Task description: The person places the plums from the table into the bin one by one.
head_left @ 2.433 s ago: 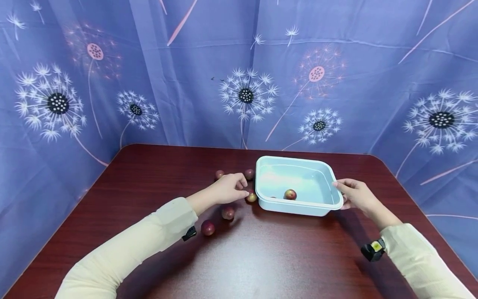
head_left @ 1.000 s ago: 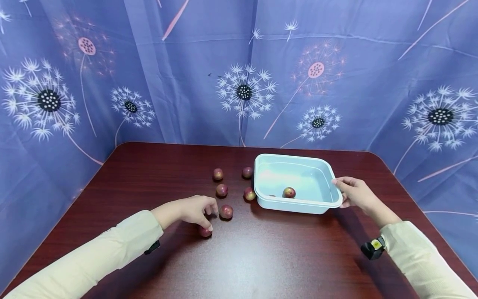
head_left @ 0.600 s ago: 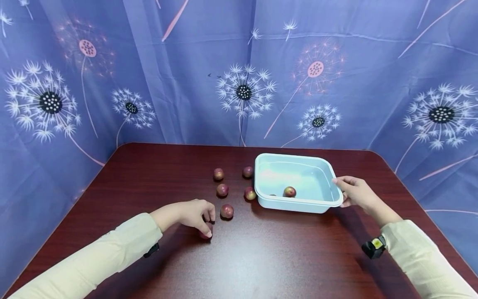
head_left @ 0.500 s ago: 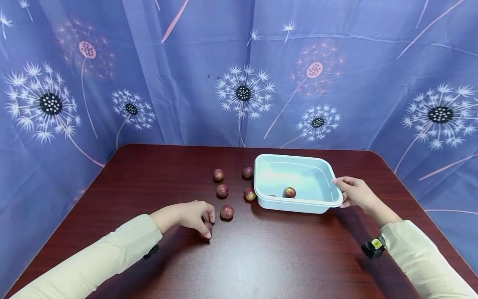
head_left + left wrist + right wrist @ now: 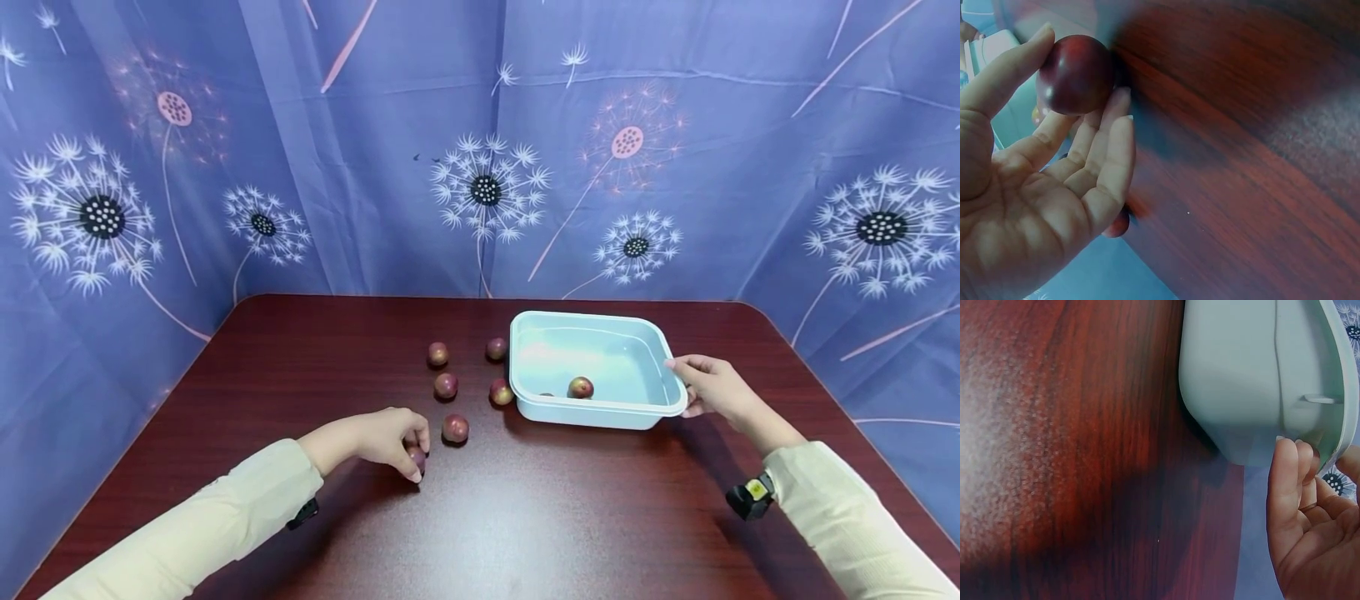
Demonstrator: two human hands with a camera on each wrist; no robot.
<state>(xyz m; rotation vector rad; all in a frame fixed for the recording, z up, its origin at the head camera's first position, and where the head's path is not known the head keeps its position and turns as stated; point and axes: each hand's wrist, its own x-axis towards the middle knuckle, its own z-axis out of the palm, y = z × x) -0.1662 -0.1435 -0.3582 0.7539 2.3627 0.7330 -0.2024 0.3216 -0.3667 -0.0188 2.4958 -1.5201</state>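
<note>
In the head view my left hand (image 5: pixel 386 440) pinches a dark red plum (image 5: pixel 416 457) at the front left of the loose fruit. The left wrist view shows that plum (image 5: pixel 1077 75) between the thumb and the fingertips, close to the table. My right hand (image 5: pixel 712 389) grips the right end of a pale blue plastic tub (image 5: pixel 641 421), thumb on the rim and fingers under it. In the right wrist view those fingers (image 5: pixel 1286 487) touch the tub's outer wall. A red and yellow-green plum (image 5: pixel 581 387) lies in the tub; another is mostly hidden behind its front wall.
Several plums lie left of the tub, among them one plum (image 5: pixel 455 428) right beside my left hand and one plum (image 5: pixel 501 392) against the tub's left wall. The brown wooden table (image 5: pixel 495 517) ends at a blue dandelion-print curtain (image 5: pixel 375 167).
My left hand has come from beside the tub to the front left plum, and its thumb and fingers have settled on it. The right hand still holds the tub in place.
</note>
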